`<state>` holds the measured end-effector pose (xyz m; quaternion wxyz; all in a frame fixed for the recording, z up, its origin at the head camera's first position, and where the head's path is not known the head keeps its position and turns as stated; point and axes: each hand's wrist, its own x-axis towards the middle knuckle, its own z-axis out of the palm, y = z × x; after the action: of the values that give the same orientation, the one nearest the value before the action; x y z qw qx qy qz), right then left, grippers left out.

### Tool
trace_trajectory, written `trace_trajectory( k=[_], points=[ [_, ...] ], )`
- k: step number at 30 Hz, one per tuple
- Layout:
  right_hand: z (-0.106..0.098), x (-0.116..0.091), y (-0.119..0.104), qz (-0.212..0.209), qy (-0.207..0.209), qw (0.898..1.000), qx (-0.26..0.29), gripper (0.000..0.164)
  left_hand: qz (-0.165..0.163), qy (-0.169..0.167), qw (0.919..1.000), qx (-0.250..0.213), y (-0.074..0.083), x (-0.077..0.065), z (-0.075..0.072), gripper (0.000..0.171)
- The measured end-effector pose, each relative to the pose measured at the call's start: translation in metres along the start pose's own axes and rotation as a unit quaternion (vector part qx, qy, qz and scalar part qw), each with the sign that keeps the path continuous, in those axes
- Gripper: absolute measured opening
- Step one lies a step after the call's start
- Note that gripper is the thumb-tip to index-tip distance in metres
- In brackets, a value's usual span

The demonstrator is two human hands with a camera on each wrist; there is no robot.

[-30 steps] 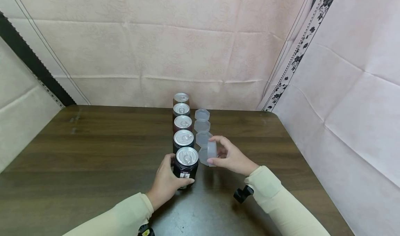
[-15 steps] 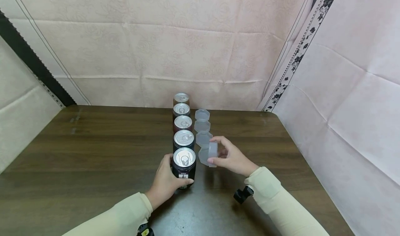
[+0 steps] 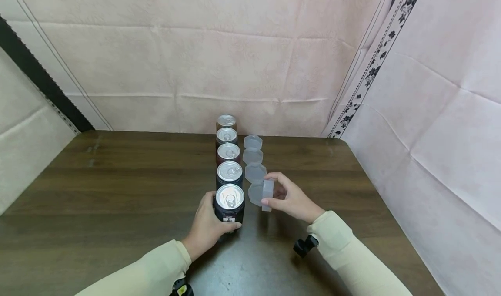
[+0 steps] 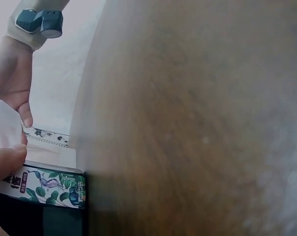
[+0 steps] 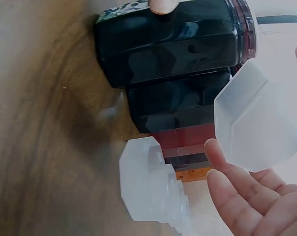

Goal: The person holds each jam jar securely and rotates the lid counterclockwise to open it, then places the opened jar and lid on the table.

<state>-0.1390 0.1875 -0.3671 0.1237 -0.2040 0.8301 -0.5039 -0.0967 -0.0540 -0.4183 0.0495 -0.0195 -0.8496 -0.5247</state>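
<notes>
In the head view, my left hand (image 3: 206,223) grips the nearest dark jar (image 3: 229,211) around its side. The jar stands upright, its silver pull-tab top facing up. A white label (image 4: 50,188) with green leaves shows on it in the left wrist view. My right hand (image 3: 292,199) pinches a translucent hexagonal plastic cap (image 3: 268,195) between thumb and fingers. That cap is tilted on edge, to the right of the jar and apart from it. Seen from the right wrist, the held cap (image 5: 259,118) is hollow, and below it several similar caps (image 5: 138,179) stand on the table.
Behind the held jar, several more pull-tab jars (image 3: 229,172) stand in a straight row toward the back edge. Parallel to them on the right runs a line of caps (image 3: 255,173). Pale cloth (image 3: 176,61) hangs around the brown wooden table (image 3: 137,191).
The held jar has shifted slightly left and back, closer in line with the row. My right hand has moved the pinched cap slightly right and toward me.
</notes>
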Motion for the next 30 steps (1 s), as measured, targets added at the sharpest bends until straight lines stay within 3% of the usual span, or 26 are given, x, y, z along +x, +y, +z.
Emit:
trace_trajectory(
  k=[13, 30],
  points=[
    [0.005, -0.005, 0.012, 0.006, 0.017, 1.000, -0.008, 0.060, 0.006, 0.005, 1.0000, 0.000, 0.000, 0.001, 0.000, 0.089],
    [0.012, -0.009, 0.025, -0.008, 0.005, 1.000, -0.006, 0.057, -0.001, 0.000, 1.0000, -0.002, 0.001, 0.000, -0.001, 0.088]
  ],
)
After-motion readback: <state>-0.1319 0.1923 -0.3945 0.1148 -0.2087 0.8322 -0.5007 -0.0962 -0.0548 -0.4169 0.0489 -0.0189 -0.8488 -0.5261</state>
